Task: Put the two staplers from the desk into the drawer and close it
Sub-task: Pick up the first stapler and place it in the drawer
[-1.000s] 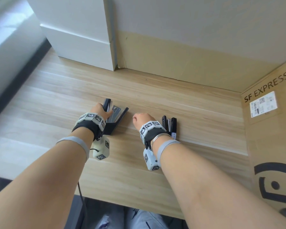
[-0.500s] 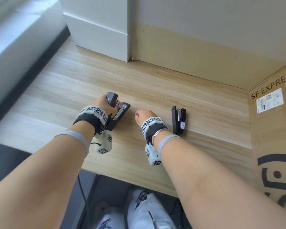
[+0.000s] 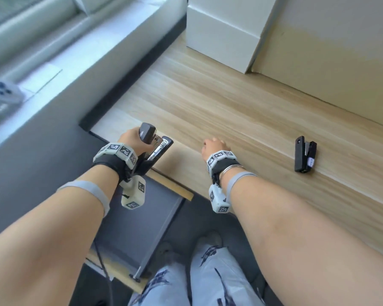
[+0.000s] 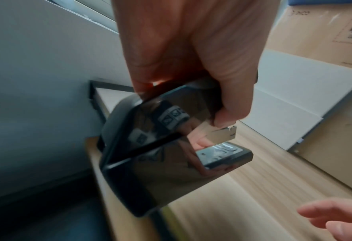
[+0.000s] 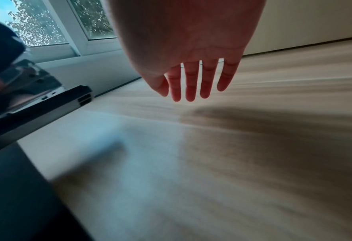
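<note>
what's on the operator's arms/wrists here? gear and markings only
Bare forearms, no sleeves. Each wrist has a black strap topped by a band of white blocks with black fiducial tags, and a white tagged camera pod hanging below. A grey elastic band circles each forearm. The left hand pod trails a dark cable; the right hand wrist adds a silver bangle.

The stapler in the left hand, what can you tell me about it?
The large glossy black plastic stapler is gripped by the left hand, whose fingers curl round its top arm. It hangs partly open, showing a silver metal staple channel and anvil plate. It is lifted off the light wooden desk, near its front left corner, tilted, above the open dark drawer.
</note>
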A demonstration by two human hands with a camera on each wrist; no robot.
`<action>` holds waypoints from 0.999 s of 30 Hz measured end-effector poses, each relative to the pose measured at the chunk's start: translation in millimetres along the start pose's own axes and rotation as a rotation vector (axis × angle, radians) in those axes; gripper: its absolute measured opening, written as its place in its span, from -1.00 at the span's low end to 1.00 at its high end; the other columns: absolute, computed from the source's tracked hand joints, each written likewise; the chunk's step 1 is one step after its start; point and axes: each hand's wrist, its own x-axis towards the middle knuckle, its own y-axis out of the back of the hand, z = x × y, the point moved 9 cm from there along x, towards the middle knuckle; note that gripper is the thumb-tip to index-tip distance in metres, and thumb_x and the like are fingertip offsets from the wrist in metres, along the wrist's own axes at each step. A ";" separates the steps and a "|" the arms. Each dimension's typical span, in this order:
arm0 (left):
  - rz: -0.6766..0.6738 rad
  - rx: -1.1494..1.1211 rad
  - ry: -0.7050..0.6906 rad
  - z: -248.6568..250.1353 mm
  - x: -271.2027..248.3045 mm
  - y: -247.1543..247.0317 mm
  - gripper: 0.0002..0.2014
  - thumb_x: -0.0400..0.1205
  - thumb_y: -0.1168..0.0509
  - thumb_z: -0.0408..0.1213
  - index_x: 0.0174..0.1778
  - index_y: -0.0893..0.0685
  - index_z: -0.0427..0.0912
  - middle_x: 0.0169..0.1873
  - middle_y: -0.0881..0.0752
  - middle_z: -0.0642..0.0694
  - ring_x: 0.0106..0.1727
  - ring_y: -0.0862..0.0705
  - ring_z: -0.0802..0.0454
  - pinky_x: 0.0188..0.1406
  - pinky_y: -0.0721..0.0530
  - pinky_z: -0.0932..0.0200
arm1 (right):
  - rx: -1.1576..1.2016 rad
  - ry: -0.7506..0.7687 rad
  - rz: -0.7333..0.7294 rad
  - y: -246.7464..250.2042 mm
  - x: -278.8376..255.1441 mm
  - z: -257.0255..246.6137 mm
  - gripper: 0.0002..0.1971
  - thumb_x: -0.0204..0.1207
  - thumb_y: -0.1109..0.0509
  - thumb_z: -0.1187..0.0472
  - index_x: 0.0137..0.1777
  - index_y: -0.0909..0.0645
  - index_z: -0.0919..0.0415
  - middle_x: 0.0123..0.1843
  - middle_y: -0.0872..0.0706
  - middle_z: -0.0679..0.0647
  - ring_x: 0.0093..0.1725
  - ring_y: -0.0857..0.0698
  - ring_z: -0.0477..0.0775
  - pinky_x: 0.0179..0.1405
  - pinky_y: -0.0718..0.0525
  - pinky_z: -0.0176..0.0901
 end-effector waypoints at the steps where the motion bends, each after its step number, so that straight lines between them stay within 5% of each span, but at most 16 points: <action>1: 0.015 -0.008 0.017 -15.6 -4.5 5.8 -0.73 0.42 -0.41 -0.28 0.00 -0.58 -0.17 -0.16 -0.62 -0.13 -0.13 -0.57 -0.11 -0.13 -0.46 0.15 | -0.004 -0.001 0.003 -4.3 -1.7 -7.5 -0.61 0.66 -0.09 0.21 0.44 -0.51 0.10 0.47 -0.52 0.13 0.47 -0.45 0.22 0.41 -0.41 0.02; 6: 0.048 -0.051 0.088 -89.2 -18.4 19.1 -0.78 0.42 -0.40 -0.31 -0.13 -0.49 -0.15 -0.18 -0.61 -0.13 -0.11 -0.58 -0.14 -0.10 -0.43 0.16 | -0.021 0.016 0.031 -25.9 -3.9 -42.9 -0.61 0.64 -0.12 0.22 0.45 -0.48 0.09 0.48 -0.49 0.12 0.47 -0.44 0.21 0.41 -0.40 0.03; 10: 0.020 -0.043 0.144 -144.3 -19.3 5.2 -0.73 0.40 -0.39 -0.33 0.01 -0.57 -0.18 -0.15 -0.63 -0.12 -0.11 -0.58 -0.14 -0.09 -0.48 0.14 | 0.031 0.025 0.125 -38.7 -2.9 -62.0 -0.59 0.60 -0.17 0.26 0.45 -0.48 0.11 0.50 -0.47 0.12 0.49 -0.42 0.20 0.42 -0.37 0.03; 15: 0.028 -0.037 0.244 -199.2 -12.8 -31.4 -0.75 0.38 -0.41 -0.33 -0.10 -0.50 -0.20 -0.16 -0.62 -0.15 -0.13 -0.55 -0.12 -0.11 -0.44 0.14 | 0.019 0.049 0.218 -51.7 -0.7 -71.7 -0.48 0.63 -0.21 0.04 0.59 -0.30 -0.02 0.68 -0.24 0.03 0.68 -0.17 0.15 0.61 -0.13 0.12; 23: -0.006 -0.050 0.348 -247.8 18.8 -89.7 -0.62 0.40 -0.46 -0.25 0.10 -0.57 -0.23 -0.11 -0.66 -0.19 0.00 -0.65 -0.21 0.03 -0.55 0.09 | -0.054 0.030 0.283 -67.0 5.9 -69.3 -0.43 0.68 -0.03 -0.07 0.68 -0.02 -0.13 0.75 -0.01 -0.09 0.74 0.02 0.10 0.67 0.07 0.22; 30: -0.051 -0.059 0.410 -273.2 38.5 -131.5 -0.83 0.41 -0.38 -0.41 -0.12 -0.58 -0.21 0.02 -0.77 -0.34 0.05 -0.71 -0.27 0.07 -0.61 0.06 | -0.104 0.032 0.339 -67.2 6.6 -67.9 -0.42 0.67 -0.01 -0.09 0.68 -0.01 -0.15 0.74 -0.03 -0.09 0.73 -0.02 0.09 0.67 0.02 0.19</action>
